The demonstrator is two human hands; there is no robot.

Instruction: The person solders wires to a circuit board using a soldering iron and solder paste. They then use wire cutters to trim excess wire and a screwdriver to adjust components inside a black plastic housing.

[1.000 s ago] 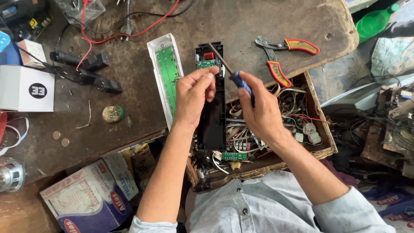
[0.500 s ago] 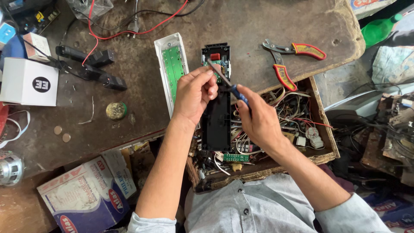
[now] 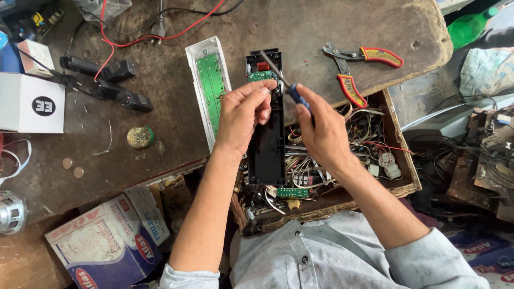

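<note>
- The left hand (image 3: 243, 118) grips the top of a long black case (image 3: 266, 144), its fingers curled together around the case's left edge, with the fingertips (image 3: 263, 91) pinching at a small green board (image 3: 261, 76) inside the upper end.
- The right hand (image 3: 321, 131) is closed on a screwdriver (image 3: 284, 80); thumb and fingers wrap the blue handle, and the shaft slants up and to the left from them.
- The tip of the screwdriver lies at the top of the case, just above the left fingertips and beside a red part (image 3: 263, 66) there.
- The case stands lengthwise between the two hands, its upper end on the worn bench (image 3: 300, 27) and its lower end over an open wooden drawer (image 3: 399, 134).
- The drawer, under the right wrist, is full of loose wires and small parts; a small green strip board (image 3: 292, 192) lies at the case's lower end.
- Just left of the left hand lies a white cover (image 3: 206, 80) with a long green board in it.
- Above and right of the right fingers lie pliers (image 3: 364, 64) with red and yellow handles.
- Well left of the left hand lie black adapters (image 3: 107, 80), a red wire (image 3: 139, 37), a white box (image 3: 29, 104), a round tin (image 3: 140, 137) and two coins (image 3: 72, 167).
- Below the left forearm sits a printed carton (image 3: 101, 241).
</note>
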